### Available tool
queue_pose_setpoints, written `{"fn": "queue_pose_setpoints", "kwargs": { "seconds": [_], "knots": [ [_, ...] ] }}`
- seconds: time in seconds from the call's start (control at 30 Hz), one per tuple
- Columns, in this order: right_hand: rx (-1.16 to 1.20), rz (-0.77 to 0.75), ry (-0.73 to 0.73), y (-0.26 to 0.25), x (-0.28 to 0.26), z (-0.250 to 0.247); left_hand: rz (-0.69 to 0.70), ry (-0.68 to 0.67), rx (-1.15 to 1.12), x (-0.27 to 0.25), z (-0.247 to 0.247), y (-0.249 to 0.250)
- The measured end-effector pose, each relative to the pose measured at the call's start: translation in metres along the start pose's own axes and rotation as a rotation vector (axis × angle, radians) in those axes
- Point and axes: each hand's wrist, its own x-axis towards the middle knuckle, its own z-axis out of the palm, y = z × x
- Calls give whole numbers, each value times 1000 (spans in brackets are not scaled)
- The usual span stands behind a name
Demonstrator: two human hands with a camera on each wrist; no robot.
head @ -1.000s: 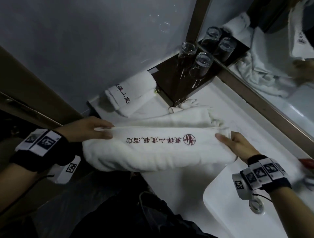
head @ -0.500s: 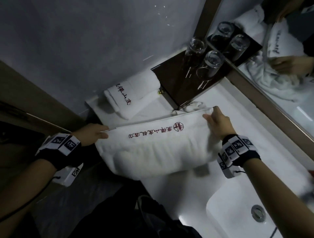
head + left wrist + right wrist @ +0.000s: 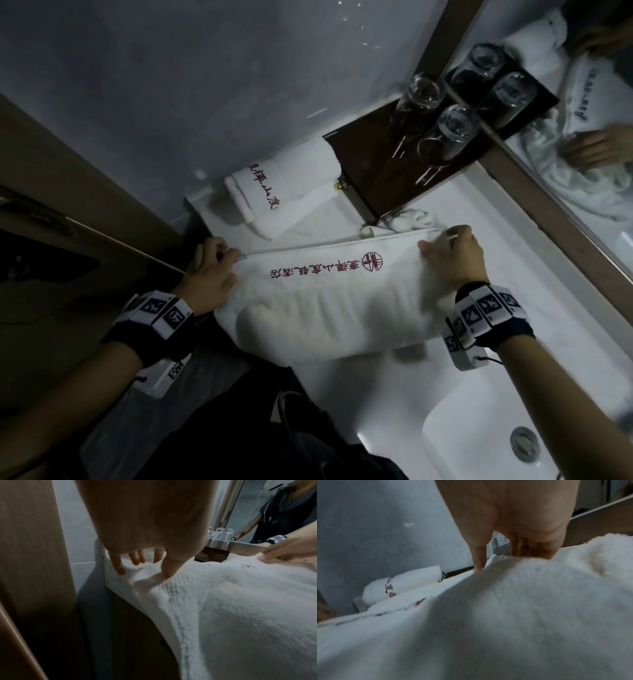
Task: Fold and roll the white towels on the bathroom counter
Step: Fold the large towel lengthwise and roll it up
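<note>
Head view: white counter [image 3: 513,246] (mirror [image 3: 582,171] behind).

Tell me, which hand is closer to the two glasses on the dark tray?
Right. The right hand holds the towel's far end just below the tray with the glasses; the left hand grips the opposite end, farther away.

**Counter surface: items in direct contact**

My white counter [image 3: 534,274] bears a long towel [image 3: 329,301] with red lettering overhanging its front edge, a rolled towel [image 3: 284,192] at the back corner, a crumpled cloth [image 3: 411,217], and a dark tray [image 3: 383,171] of upturned glasses.
</note>
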Motion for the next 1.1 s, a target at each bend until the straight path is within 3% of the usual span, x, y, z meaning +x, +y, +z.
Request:
{"fn": "queue_pose_setpoints", "kwargs": {
  "seconds": [0.1,0.23,0.3,0.4,0.5,0.57,0.63,0.77,0.87,1.1],
  "knots": [
    [-81,5,-32,-4,-1,0,51,-1,-5,-1,3,6],
    [131,-168,29,-2,-24,3,88,-81,64,5,-3,20],
    [163,-222,34,4,-38,-2,77,-152,-30,5,-17,22],
    [233,-166,-20,18,-55,-16,70,-260,-198,5,-50,21],
    [258,-70,-219,43,-72,-22,101,-307,-246,10,-86,23],
    [393,3,-332,60,-86,-17,110,-250,-219,18,-103,29],
    [441,34,-285,74,-95,-8,172,-134,-58,29,-104,42],
    [360,72,-148,100,-106,10,280,16,293,36,-53,69],
    [298,67,-70,112,-111,17,290,124,279,16,-4,78],
    [122,-137,90,102,-111,20,375,55,247,-20,61,90]
  ]
}}
